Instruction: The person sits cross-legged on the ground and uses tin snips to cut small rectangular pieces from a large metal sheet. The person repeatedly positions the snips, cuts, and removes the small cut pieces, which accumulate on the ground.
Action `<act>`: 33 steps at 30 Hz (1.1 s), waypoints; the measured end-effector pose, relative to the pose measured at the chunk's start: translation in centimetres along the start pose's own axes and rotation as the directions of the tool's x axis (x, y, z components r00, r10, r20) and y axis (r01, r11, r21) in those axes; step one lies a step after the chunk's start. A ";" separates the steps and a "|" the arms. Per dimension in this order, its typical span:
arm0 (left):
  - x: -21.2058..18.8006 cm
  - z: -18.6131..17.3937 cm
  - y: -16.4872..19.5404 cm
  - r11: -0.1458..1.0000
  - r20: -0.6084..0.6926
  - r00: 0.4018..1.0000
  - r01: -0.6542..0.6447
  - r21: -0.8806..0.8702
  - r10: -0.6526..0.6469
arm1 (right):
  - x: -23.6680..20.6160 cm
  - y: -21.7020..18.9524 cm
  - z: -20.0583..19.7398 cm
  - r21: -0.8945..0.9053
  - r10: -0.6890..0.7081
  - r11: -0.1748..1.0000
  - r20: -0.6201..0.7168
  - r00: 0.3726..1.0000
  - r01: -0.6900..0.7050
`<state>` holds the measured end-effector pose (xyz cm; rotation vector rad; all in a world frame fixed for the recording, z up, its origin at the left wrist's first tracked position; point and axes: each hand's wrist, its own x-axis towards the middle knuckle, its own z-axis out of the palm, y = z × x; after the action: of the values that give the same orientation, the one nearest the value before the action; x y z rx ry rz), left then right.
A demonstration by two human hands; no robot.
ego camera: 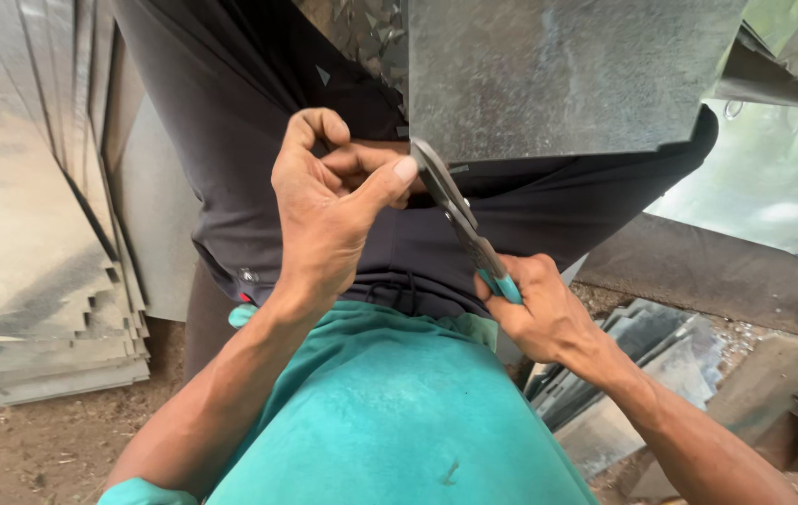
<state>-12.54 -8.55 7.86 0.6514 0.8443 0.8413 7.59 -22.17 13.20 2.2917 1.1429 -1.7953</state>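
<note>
Left hand [333, 210] raised, fingers pinched; right hand [535, 309] lower in a closed grip.

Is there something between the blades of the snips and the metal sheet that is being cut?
Nothing visible: the tin snips in the right hand already meet the galvanized sheet at its lower left corner. The left hand pinches beside the blades.

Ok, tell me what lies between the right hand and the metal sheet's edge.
In the head view, only the tin snips span that stretch: teal handles in the right hand, blades reaching up to the galvanized sheet beside the left hand.
</note>
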 end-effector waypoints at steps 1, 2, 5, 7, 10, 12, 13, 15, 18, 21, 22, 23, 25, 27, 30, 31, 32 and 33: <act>0.4 0.0 0.7 1.000 0.006 1.000 0.004 -0.004 -0.004 | 0.1 0.8 0.2 0.001 -0.029 1.000 -0.026 0.999 0.029; 0.9 0.1 1.6 0.987 0.055 0.997 -0.059 0.146 0.052 | 0.0 1.7 0.4 0.000 -0.058 0.998 -0.059 0.997 0.058; 3.7 1.5 3.9 0.883 0.210 0.964 -0.238 0.406 0.163 | -0.2 4.7 0.7 0.025 -0.142 0.989 -0.134 0.981 0.146; 6.1 3.3 4.6 0.874 0.251 0.952 -0.267 0.406 0.174 | -0.4 6.4 1.5 0.036 -0.145 0.988 -0.164 0.976 0.153; 7.5 7.6 2.6 0.983 0.115 0.980 0.168 -0.071 -0.160 | -0.4 8.2 2.8 0.132 -0.017 0.990 -0.208 0.978 0.045; 7.2 9.9 0.5 0.840 0.152 0.984 -0.004 0.542 -0.094 | -0.7 9.1 4.0 0.325 0.164 0.939 -0.136 0.977 -0.112; 7.0 10.5 -0.4 0.884 0.421 0.892 -0.054 0.464 -0.166 | -0.8 9.5 4.4 0.354 0.172 0.928 -0.136 0.976 -0.114; 6.4 10.8 -1.7 0.918 0.580 0.787 -0.046 0.395 -0.210 | -0.7 10.2 4.9 0.401 0.181 0.909 -0.137 0.974 -0.113; 6.4 8.7 -1.5 0.950 0.285 0.944 0.076 0.302 -0.166 | -0.6 10.9 5.1 0.398 0.131 0.915 -0.144 0.981 -0.064; 7.5 5.8 0.5 0.994 -0.109 0.993 -0.063 -0.090 0.053 | -0.1 10.8 4.8 0.422 0.114 0.906 -0.145 0.983 -0.042; 7.9 4.9 1.3 0.984 -0.163 0.977 -0.154 -0.088 0.139 | 0.1 10.5 4.6 0.413 0.114 0.910 -0.141 0.983 -0.046; 8.3 4.1 2.0 0.966 -0.219 0.950 -0.246 -0.080 0.223 | 0.3 10.1 4.3 0.401 0.113 0.915 -0.136 0.984 -0.050; 9.1 3.1 3.0 0.916 -0.281 0.882 -0.400 -0.023 0.378 | 1.0 8.9 3.6 0.377 0.083 0.926 -0.138 0.987 -0.025; 9.3 2.5 3.3 0.891 -0.289 0.848 -0.451 0.047 0.444 | 1.7 7.3 2.6 0.350 0.025 0.936 -0.138 0.990 0.025; 8.5 1.6 3.1 0.926 -0.233 0.898 -0.375 0.041 0.374 | 3.0 4.7 0.3 0.147 -0.100 0.982 -0.149 0.984 0.122; 8.0 1.2 3.0 0.941 -0.214 0.923 -0.336 -0.035 0.321 | 3.1 4.0 -0.6 0.072 -0.193 0.977 -0.113 0.975 0.202; 7.5 0.8 3.0 0.948 -0.188 0.943 -0.298 -0.110 0.275 | 3.5 3.1 -1.8 0.000 -0.287 0.958 -0.073 0.955 0.288; 6.9 0.4 2.9 0.974 -0.202 0.957 -0.222 -0.044 0.209 | 4.0 2.3 -3.0 -0.068 -0.377 0.924 -0.025 0.926 0.375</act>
<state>-10.61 -1.31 7.71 0.6153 0.9293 1.1418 11.63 -20.43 9.92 2.1947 1.7208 -1.7952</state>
